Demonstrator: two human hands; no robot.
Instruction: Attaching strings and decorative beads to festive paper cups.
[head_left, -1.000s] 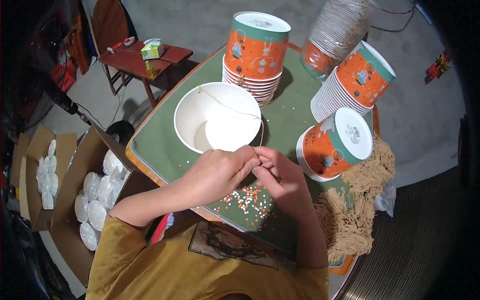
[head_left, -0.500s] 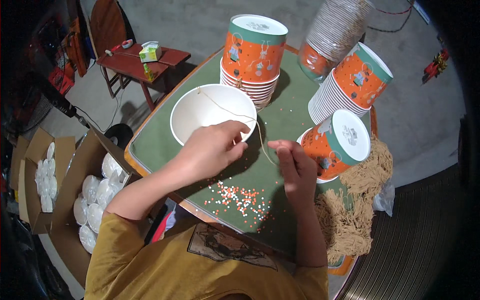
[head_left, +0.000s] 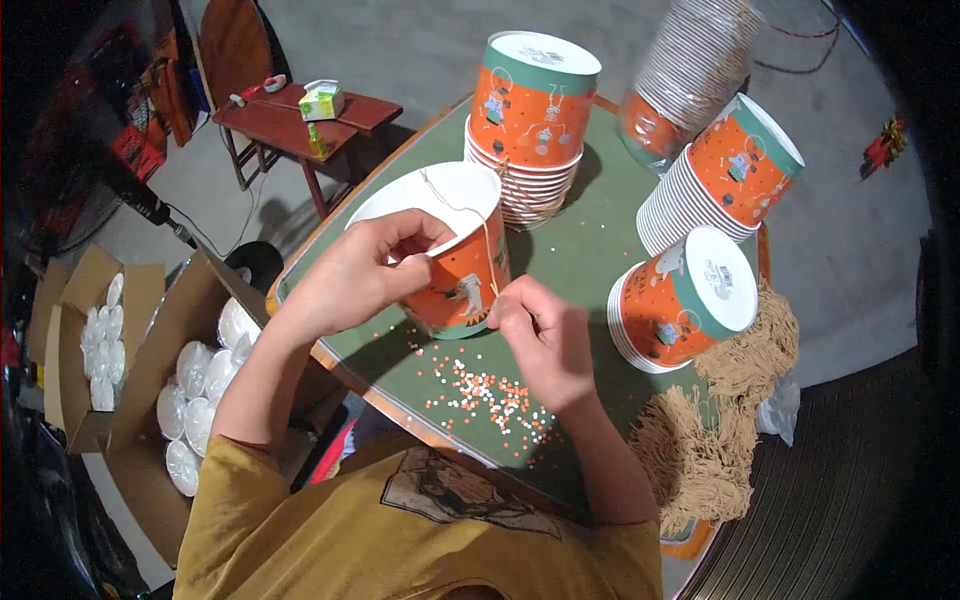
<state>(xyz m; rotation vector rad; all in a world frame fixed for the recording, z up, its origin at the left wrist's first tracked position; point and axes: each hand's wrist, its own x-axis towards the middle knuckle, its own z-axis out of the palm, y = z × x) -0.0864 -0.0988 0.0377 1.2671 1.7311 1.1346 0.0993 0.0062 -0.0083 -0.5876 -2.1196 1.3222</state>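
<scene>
An orange paper bucket with a white inside and a green band leans toward me, partly covered by my hands. My left hand grips its near rim, fingers inside and thumb on the outer wall. A thin tan string crosses the bucket's rim and runs down its outer side. Low on that side, my right hand pinches the string between thumb and fingers. Small orange and white round dots lie scattered on the green tabletop below the bucket.
Upside-down bucket stacks stand behind and to the right, one stack nearest. Bundles of tan string hang over the right table edge. Farther right is a plastic-wrapped stack. Cardboard boxes with wrapped white discs stand left; a red bench is behind.
The bucket has tilted, now showing its orange outer side. My left hand has closed on its rim. My right hand has moved left to the bucket's side with the string. The view has shifted slightly.
</scene>
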